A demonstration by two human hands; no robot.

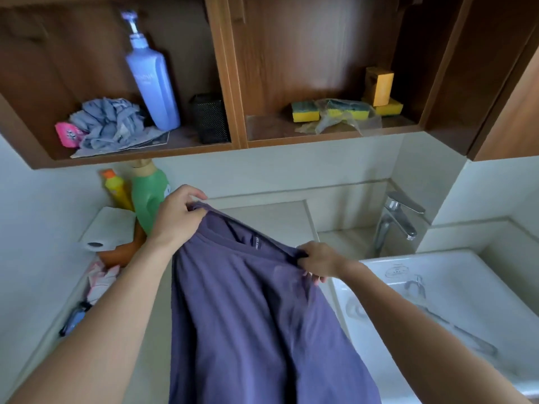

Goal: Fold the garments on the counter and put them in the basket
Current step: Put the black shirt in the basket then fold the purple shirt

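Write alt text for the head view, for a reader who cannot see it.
Both hands, left and right, hold a purple T-shirt up by its shoulders over a pale counter. A white sink sits to the right, open wooden shelves above.

Matt purple cloth shirt [256,310], glossy white ceramic sink [437,275], shiny metal faucet [393,220], brown wood-grain shelves [233,83].

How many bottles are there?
3: a tall blue pump bottle on the shelf, plus a green bottle and a yellow bottle on the counter. Others may be hidden.
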